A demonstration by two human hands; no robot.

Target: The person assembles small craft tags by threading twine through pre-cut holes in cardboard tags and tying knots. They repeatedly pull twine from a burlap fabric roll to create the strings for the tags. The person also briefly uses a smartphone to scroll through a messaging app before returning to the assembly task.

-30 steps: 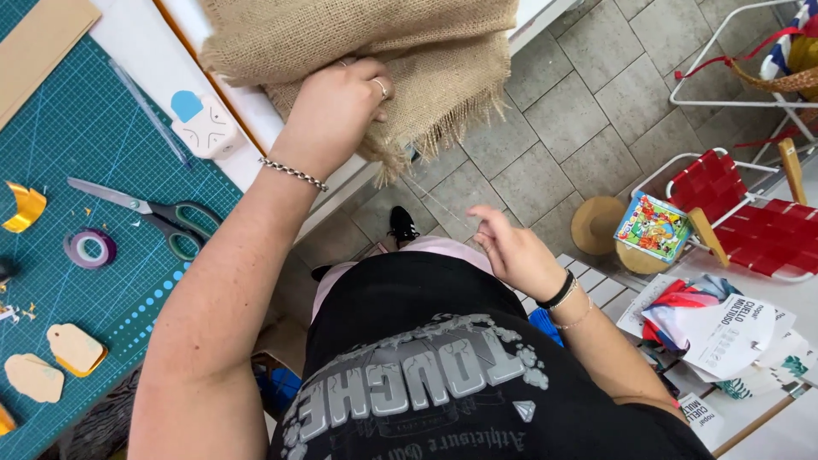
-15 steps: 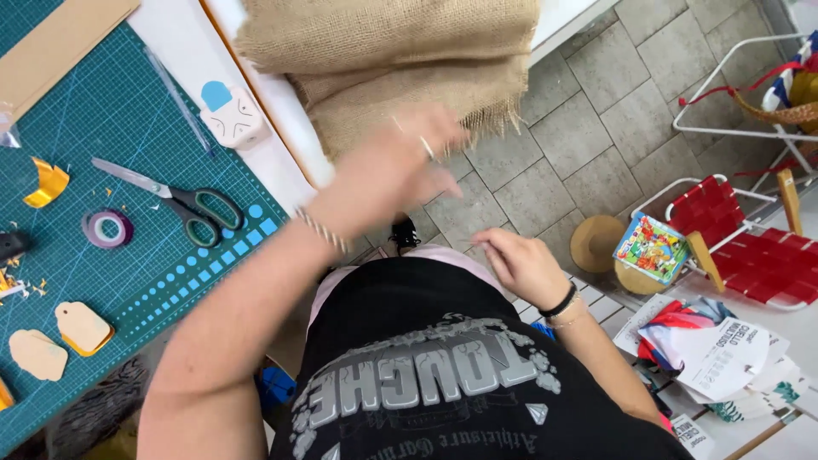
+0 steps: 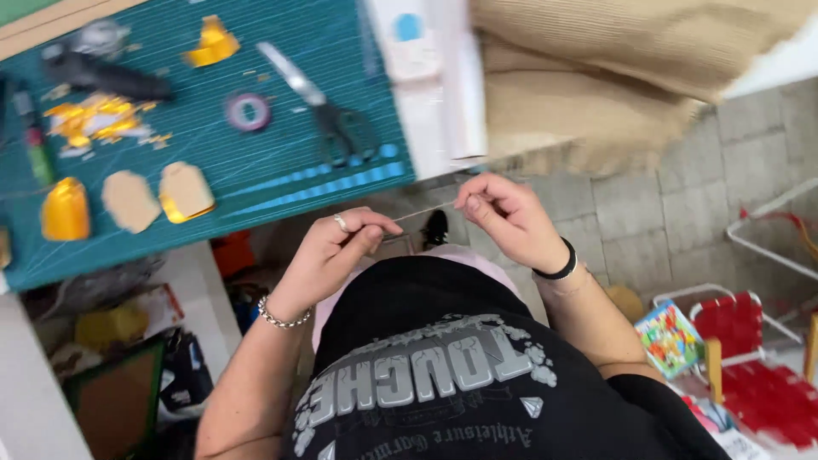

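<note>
From the head camera, the left hand (image 3: 334,247) and the right hand (image 3: 503,215) hover in front of the person's torso, just below the edge of the green cutting mat (image 3: 256,162). Both have fingertips pinched shut on the ends of a thin thread (image 3: 423,212), which runs taut and nearly level between them. A folded piece of burlap (image 3: 596,77) hangs over the table edge above the right hand. Scissors (image 3: 328,115), a tape roll (image 3: 248,112) and gold-and-tan cutouts (image 3: 158,196) lie on the mat.
</note>
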